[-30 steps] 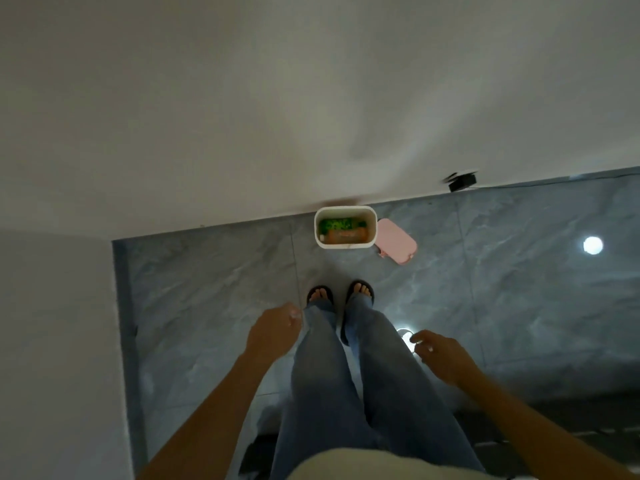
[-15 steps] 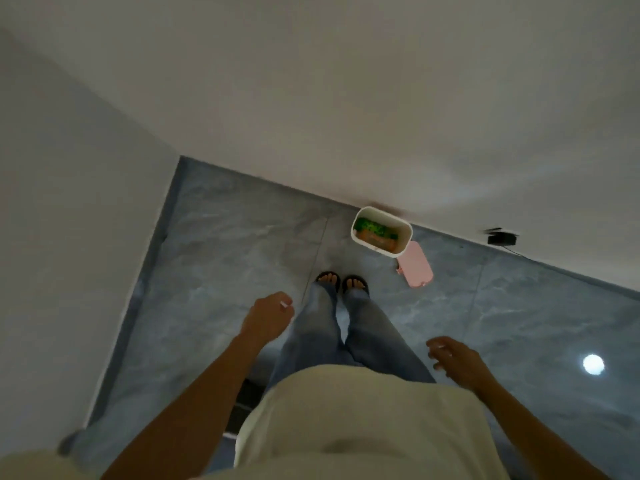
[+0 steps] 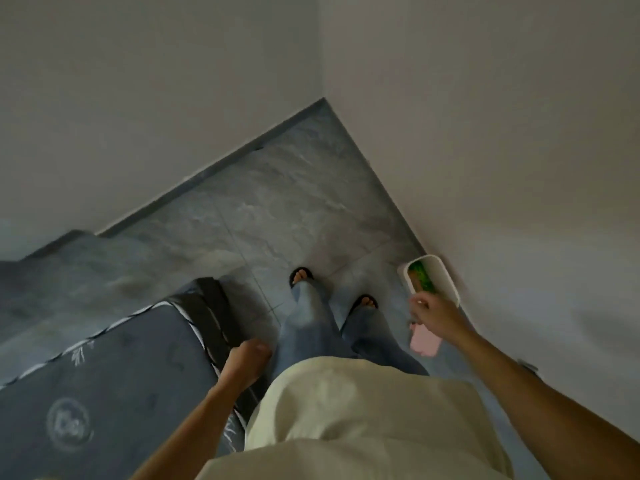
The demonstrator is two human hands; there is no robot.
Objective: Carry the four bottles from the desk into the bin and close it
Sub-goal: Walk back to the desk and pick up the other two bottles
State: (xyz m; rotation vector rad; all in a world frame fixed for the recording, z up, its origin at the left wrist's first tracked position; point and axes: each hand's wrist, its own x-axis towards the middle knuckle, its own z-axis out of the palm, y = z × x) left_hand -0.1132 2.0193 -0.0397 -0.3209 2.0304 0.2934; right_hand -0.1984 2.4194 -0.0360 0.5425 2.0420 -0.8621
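Head cam, L to R: dark mattress [image 3: 104,368] w/ white trim fills lower left, and the left hand [image 3: 247,358] hangs just beside its corner, fingers loosely curled, holding nothing. Mid-frame, two sandaled feet [image 3: 301,273] & jeans on grey marble floor [image 3: 277,209], cream shirt [image 3: 363,410] below. At right, right hand [image 3: 434,313] is out over the floor, fingers relaxed, nothing in it, overlapping near end of the white bin [image 3: 446,278]; bin sits vs. the wall w/ green and orange contents showing, uncovered, its pink lid [image 3: 424,342] on floor just below the hand.
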